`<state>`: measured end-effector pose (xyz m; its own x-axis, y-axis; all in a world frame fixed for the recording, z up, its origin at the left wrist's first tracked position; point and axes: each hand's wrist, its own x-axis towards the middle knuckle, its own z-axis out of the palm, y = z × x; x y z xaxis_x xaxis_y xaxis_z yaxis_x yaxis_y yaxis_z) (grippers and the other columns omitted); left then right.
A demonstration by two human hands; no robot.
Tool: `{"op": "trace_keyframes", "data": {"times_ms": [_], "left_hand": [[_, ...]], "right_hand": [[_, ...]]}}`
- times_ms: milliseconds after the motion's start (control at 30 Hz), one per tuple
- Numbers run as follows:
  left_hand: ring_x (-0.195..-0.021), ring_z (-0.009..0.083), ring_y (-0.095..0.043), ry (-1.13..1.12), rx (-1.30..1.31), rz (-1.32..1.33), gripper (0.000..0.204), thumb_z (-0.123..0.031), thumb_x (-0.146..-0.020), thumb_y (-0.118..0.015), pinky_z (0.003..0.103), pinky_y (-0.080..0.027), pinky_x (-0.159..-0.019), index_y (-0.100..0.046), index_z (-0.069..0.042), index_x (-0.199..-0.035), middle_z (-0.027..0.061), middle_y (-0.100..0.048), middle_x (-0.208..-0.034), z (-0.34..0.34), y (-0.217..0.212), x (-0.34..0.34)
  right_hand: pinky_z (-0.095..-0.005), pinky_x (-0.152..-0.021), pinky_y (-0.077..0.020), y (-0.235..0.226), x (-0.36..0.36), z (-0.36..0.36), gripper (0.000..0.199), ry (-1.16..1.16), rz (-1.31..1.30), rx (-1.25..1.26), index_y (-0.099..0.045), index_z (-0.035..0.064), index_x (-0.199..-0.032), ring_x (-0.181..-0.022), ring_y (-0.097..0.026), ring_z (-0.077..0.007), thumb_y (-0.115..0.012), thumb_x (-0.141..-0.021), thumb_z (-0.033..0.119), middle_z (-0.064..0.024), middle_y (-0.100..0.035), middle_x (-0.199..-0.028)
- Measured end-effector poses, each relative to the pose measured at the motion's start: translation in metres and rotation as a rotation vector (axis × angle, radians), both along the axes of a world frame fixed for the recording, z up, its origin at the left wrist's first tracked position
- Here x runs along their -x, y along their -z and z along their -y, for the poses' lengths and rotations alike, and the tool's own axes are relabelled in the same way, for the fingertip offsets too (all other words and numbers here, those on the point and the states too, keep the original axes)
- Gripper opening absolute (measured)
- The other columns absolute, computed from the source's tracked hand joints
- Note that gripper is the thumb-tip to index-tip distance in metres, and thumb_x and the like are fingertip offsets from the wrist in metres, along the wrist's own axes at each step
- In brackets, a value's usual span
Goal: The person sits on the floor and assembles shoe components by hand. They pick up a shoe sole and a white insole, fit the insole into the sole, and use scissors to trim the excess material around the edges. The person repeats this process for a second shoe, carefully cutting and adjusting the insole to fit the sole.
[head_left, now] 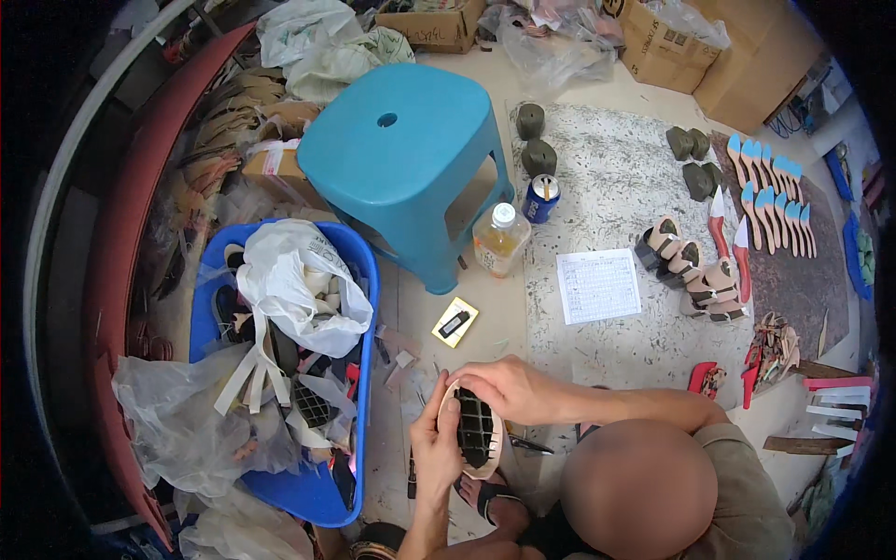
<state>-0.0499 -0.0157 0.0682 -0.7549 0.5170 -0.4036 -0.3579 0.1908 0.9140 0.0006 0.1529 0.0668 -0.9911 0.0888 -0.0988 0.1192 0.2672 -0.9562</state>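
Note:
Between my two hands is a shoe sole piece (476,431), beige round the rim with a dark grid pattern across its middle. My left hand (435,448) grips its left side, the thumb lying along the edge. The fingers of my right hand (495,385) are bent over the upper end and press on it; their tips are partly hidden. The piece is tilted, grid side up. Just above my hands a dark lighter (455,323) rests on a small yellow box (466,334).
A blue bin (370,411) of scraps and bags stands left. Behind it is a teal stool (401,140), beside a bottle (502,245) and a can (541,200). Rightward are a paper sheet (599,287), beige-and-dark shoe parts (695,271), red-handled tools (718,233) and blue-tipped insole pieces (771,207).

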Motion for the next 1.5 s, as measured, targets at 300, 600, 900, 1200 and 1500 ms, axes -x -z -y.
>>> {"op": "trace_keyframes", "data": {"times_ms": [300, 600, 900, 1200, 1500], "left_hand": [[-0.107, 0.0156, -0.061, -0.276, -0.111, -0.095, 0.037, -0.016, -0.103, -0.048, 0.029, -0.049, -0.093, -0.055, 0.005, -0.132, 0.0132, -0.064, -0.121, -0.01, 0.016, -0.019], [-0.128, 0.0198, -0.047, -0.255, -0.115, -0.069, 0.047, -0.029, -0.107, -0.031, 0.033, -0.037, -0.107, -0.038, 0.0, -0.144, 0.013, -0.046, -0.142, -0.016, 0.011, -0.016], [-0.09, 0.0159, -0.06, -0.151, 0.119, -0.347, 0.045, -0.031, -0.107, -0.032, 0.03, -0.048, -0.081, -0.061, 0.002, -0.116, 0.0099, -0.065, -0.099, -0.017, 0.014, -0.002], [-0.09, 0.0228, -0.067, -0.101, 0.258, -0.495, 0.035, -0.022, -0.104, -0.039, 0.035, -0.051, -0.079, -0.063, 0.004, -0.113, 0.0178, -0.069, -0.095, -0.017, 0.005, 0.004], [-0.082, 0.017, -0.063, -0.291, 0.221, -0.354, 0.038, -0.023, -0.105, -0.036, 0.033, -0.05, -0.074, -0.061, 0.005, -0.111, 0.0131, -0.067, -0.088, -0.009, 0.021, 0.006]], "right_hand": [[-0.0358, -0.074, -0.0522, 0.024, 0.007, 0.03, 0.029, 0.28, -0.081, 0.145, -0.064, -0.004, -0.113, -0.081, -0.069, -0.0269, -0.046, -0.101, 0.016, -0.0205, -0.07, -0.093], [-0.0284, -0.096, -0.0459, 0.022, 0.013, 0.03, 0.031, 0.262, 0.01, 0.512, -0.062, -0.0062, -0.122, -0.114, -0.058, -0.0154, -0.047, -0.102, 0.013, -0.014, -0.061, -0.131], [-0.0344, -0.094, -0.0498, 0.015, 0.009, 0.027, 0.025, 0.262, -0.148, 0.204, -0.065, -0.0027, -0.116, -0.112, -0.063, -0.0261, -0.051, -0.096, 0.005, -0.0175, -0.064, -0.123], [-0.0363, -0.089, -0.0529, 0.011, 0.01, 0.026, 0.023, 0.246, -0.28, -0.004, -0.065, -0.0042, -0.112, -0.11, -0.064, -0.0307, -0.054, -0.094, 0.004, -0.0178, -0.065, -0.12], [-0.0342, -0.093, -0.0491, 0.02, 0.004, 0.03, 0.03, 0.214, -0.108, 0.372, -0.06, -0.0081, -0.121, -0.111, -0.063, -0.0325, -0.051, -0.097, 0.009, -0.0232, -0.064, -0.12]]}}
